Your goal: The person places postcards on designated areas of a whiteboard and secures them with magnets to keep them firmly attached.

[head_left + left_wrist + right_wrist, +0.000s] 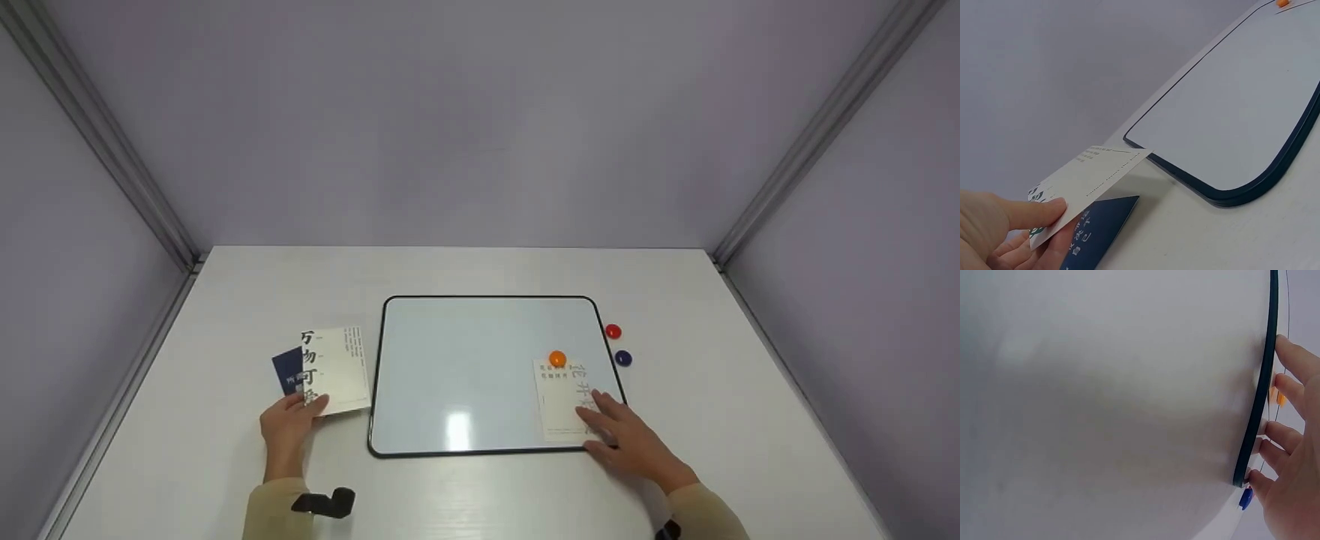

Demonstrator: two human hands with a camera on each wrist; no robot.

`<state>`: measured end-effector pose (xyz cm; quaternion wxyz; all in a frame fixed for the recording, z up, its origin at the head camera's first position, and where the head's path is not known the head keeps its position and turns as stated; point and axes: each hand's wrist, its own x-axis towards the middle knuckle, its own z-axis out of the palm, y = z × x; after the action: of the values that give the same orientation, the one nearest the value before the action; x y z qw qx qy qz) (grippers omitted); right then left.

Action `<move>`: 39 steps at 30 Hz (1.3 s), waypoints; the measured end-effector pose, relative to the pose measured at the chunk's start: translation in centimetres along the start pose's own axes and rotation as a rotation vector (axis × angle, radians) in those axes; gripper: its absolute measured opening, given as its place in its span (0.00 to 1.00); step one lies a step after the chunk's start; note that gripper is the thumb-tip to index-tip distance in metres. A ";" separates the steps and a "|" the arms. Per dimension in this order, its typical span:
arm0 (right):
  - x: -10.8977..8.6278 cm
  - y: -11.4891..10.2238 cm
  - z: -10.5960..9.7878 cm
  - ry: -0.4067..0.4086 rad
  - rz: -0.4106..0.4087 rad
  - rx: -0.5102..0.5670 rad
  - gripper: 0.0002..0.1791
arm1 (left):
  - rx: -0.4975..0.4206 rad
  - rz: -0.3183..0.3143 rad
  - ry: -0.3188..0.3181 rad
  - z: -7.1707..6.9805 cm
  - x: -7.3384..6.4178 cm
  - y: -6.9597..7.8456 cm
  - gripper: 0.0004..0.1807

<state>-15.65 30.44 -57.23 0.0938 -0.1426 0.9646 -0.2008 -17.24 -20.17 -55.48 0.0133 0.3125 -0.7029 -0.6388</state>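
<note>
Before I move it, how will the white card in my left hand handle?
The white card is probably light, judging by its thin edge. It seems fairly stiff, since it juts out nearly flat from the left hand.

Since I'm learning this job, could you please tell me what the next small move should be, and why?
The left hand should probably carry its white card over the whiteboard, since that card is held beside it, while the other card under the right hand already bears an orange magnet.

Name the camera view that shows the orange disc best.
The head view: the orange disc shows whole and uncovered. Left wrist crops it at the top edge; right wrist shows it partly hidden by the right hand.
</note>
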 end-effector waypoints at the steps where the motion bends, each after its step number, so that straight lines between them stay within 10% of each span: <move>1: 0.0 0.0 0.0 0.001 -0.003 0.000 0.31 | 0.016 0.008 -0.002 0.1 -0.1 0.0 0.32; 39: 0.2 0.1 -0.3 -0.028 0.039 0.021 0.32 | 0.142 0.091 -0.136 3.9 -2.7 0.3 0.27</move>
<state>-15.89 30.55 -57.00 0.1128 -0.1256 0.9637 -0.2070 -16.82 -15.44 -54.92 -0.0279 0.2362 -0.7591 -0.6060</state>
